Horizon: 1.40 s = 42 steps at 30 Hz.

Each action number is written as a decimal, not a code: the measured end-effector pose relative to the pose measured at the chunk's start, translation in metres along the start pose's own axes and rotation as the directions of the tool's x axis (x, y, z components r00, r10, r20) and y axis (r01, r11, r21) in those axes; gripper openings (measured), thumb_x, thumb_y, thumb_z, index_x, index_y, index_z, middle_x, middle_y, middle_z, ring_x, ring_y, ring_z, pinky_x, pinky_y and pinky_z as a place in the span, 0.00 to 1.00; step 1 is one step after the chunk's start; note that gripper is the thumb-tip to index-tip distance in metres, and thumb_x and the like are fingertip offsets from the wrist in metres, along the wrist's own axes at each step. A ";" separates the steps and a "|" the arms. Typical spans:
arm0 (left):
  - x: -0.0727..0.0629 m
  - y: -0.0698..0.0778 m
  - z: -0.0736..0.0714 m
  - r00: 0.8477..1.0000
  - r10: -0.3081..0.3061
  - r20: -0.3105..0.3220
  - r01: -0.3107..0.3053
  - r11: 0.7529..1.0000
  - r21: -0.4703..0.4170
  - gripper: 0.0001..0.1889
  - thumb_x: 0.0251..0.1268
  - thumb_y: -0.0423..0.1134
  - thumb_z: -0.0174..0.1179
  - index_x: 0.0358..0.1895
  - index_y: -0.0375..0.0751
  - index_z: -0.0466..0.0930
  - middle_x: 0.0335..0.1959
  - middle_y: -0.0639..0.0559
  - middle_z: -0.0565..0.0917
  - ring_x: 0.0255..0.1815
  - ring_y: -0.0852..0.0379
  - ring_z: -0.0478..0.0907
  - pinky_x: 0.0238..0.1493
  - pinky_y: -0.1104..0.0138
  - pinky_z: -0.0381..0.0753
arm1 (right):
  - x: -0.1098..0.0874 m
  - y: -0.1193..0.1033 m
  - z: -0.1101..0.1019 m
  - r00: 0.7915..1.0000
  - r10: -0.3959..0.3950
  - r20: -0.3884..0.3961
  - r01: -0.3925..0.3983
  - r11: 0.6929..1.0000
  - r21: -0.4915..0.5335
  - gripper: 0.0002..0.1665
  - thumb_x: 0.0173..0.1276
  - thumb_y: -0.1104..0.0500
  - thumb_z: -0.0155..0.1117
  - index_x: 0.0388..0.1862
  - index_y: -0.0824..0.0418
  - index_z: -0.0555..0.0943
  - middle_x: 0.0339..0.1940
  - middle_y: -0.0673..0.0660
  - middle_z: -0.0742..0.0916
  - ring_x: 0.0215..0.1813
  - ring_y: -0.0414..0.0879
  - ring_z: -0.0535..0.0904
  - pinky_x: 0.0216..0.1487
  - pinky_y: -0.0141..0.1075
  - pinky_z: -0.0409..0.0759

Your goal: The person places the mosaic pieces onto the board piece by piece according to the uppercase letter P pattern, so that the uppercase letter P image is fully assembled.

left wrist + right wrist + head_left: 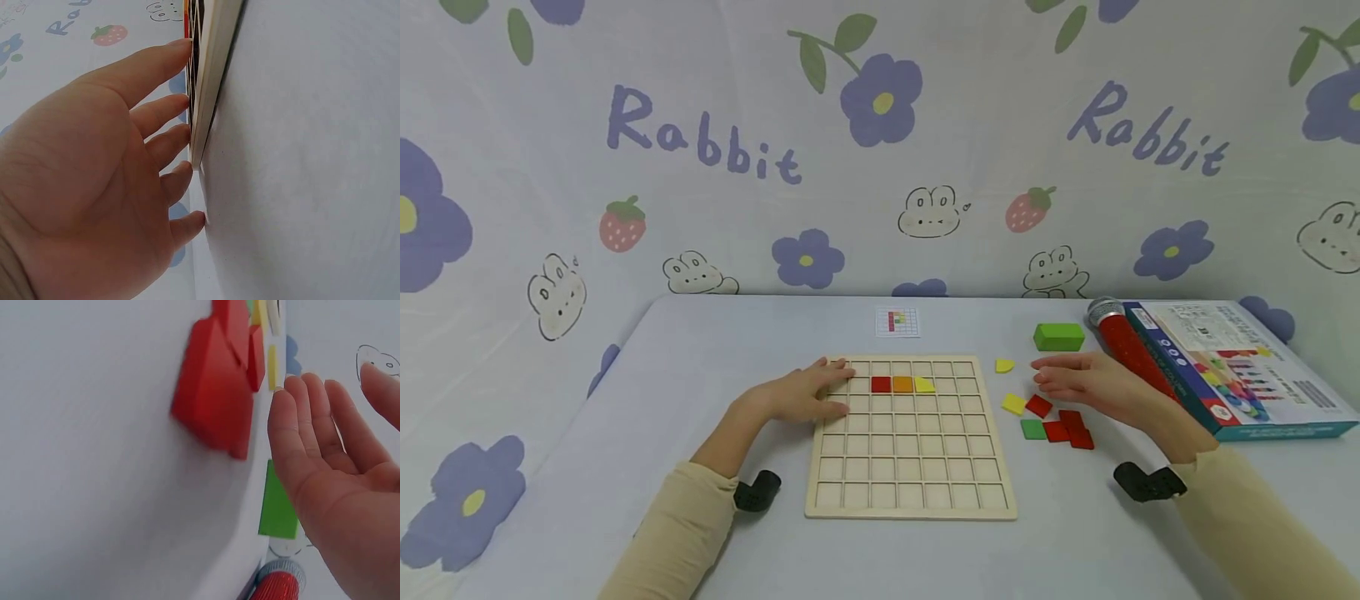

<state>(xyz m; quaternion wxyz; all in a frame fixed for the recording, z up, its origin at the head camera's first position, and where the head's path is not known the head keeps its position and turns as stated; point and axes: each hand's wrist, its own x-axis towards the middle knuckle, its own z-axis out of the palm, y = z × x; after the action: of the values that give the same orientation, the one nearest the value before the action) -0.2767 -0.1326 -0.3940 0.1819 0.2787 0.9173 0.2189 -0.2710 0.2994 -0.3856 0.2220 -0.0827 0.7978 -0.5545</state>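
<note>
A: What is the left hand (797,396) doing?

B: It is resting over the left edge of the wooden grid board (908,446), fingers spread, pinching nothing. My reading: it is steadying the board, which could easily be sliding otherwise.

A: And the right hand (1093,383)?

B: It is hovering right of the board, between the green block (1058,337) and the loose red tiles (1056,432). Its fingers are lying straight and close together, thumb standing apart, holding nothing. The pieces are probably lying on this side for easy reach.

A: Placement on the grid?

B: A red tile (881,384), an orange tile (902,384) and a yellow tile (924,385) are sitting side by side, left to right, in the second row from the far edge. Raised ribs are presumably keeping them square. A printed card (897,322) is lying beyond the far edge, likely for easy viewing.

A: Materials?

B: The board is showing pale, bare-looking wood. The tiles are looking flat and smooth; one loose yellow piece (1004,366) is showing a rounded side. Far right, a red microphone (1131,350) with a silvery mesh head is lying alongside a glossy printed box (1262,367).
</note>
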 end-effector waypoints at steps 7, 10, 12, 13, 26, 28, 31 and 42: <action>0.001 -0.001 0.000 1.000 -0.003 0.002 0.003 1.000 0.013 0.34 0.71 0.48 0.53 0.74 0.38 0.53 0.75 0.40 0.49 0.75 0.39 0.37 0.69 0.43 0.39 | -0.012 0.010 -0.007 1.000 -0.012 -0.023 0.006 0.974 -0.227 0.36 0.68 0.50 0.63 0.70 0.63 0.66 0.61 0.63 0.77 0.59 0.54 0.73 0.57 0.46 0.74; 0.000 -0.002 0.000 1.000 -0.003 0.001 0.003 1.000 0.012 0.34 0.71 0.48 0.53 0.74 0.38 0.53 0.75 0.40 0.49 0.75 0.40 0.37 0.69 0.43 0.39 | -0.016 0.013 -0.008 0.999 -0.048 -0.011 0.043 0.965 -0.260 0.33 0.67 0.55 0.64 0.68 0.64 0.68 0.57 0.63 0.79 0.58 0.56 0.74 0.55 0.47 0.75; 0.000 -0.002 0.000 1.000 -0.002 0.000 0.002 1.000 0.013 0.34 0.71 0.48 0.53 0.75 0.38 0.53 0.75 0.40 0.49 0.75 0.40 0.37 0.69 0.43 0.39 | -0.018 0.013 -0.007 0.998 -0.064 -0.004 0.061 0.963 -0.261 0.32 0.66 0.59 0.65 0.67 0.66 0.68 0.56 0.63 0.80 0.57 0.56 0.74 0.54 0.43 0.76; 0.000 -0.002 0.000 1.000 -0.003 0.002 0.003 1.000 0.013 0.34 0.71 0.48 0.53 0.75 0.39 0.53 0.75 0.40 0.48 0.75 0.40 0.37 0.69 0.43 0.39 | -0.018 0.013 -0.007 0.997 -0.072 -0.002 0.069 0.962 -0.264 0.32 0.65 0.60 0.65 0.67 0.66 0.69 0.55 0.64 0.80 0.57 0.57 0.75 0.52 0.42 0.77; 0.000 -0.003 0.002 1.000 -0.001 0.004 0.001 1.000 -0.008 0.35 0.71 0.48 0.54 0.75 0.39 0.53 0.75 0.40 0.48 0.75 0.40 0.37 0.69 0.42 0.38 | -0.020 0.016 -0.006 0.987 -0.161 -0.018 0.136 0.883 -0.448 0.29 0.61 0.64 0.69 0.62 0.66 0.74 0.49 0.61 0.82 0.53 0.57 0.76 0.45 0.33 0.80; 0.000 -0.002 0.002 1.000 -0.003 0.005 0.003 1.000 -0.009 0.35 0.71 0.48 0.54 0.75 0.39 0.53 0.75 0.40 0.48 0.75 0.40 0.37 0.69 0.42 0.38 | -0.021 0.017 -0.006 0.985 -0.171 -0.035 0.136 0.874 -0.466 0.29 0.61 0.64 0.69 0.61 0.67 0.74 0.47 0.61 0.82 0.52 0.57 0.76 0.44 0.32 0.80; 0.000 -0.001 0.002 1.000 0.000 0.006 0.000 1.000 -0.013 0.35 0.71 0.47 0.54 0.75 0.38 0.53 0.75 0.39 0.49 0.75 0.39 0.37 0.69 0.42 0.38 | -0.023 0.017 -0.007 0.983 -0.174 -0.054 0.128 0.868 -0.479 0.28 0.61 0.64 0.69 0.61 0.68 0.74 0.47 0.60 0.83 0.51 0.57 0.77 0.44 0.32 0.80; -0.001 0.003 0.001 1.000 0.008 0.003 -0.008 1.000 -0.016 0.34 0.71 0.46 0.54 0.74 0.37 0.54 0.75 0.38 0.49 0.75 0.38 0.37 0.68 0.41 0.38 | -0.031 0.016 -0.010 0.986 -0.145 -0.083 0.087 0.870 -0.486 0.27 0.60 0.65 0.69 0.58 0.68 0.75 0.40 0.57 0.83 0.44 0.52 0.77 0.40 0.33 0.80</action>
<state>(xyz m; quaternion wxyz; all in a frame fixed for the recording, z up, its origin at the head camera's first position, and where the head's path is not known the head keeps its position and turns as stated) -0.2744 -0.1304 -0.3930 0.1848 0.2810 0.9141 0.2265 -0.2466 0.3258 -0.3898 0.1138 -0.1506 0.9155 -0.3554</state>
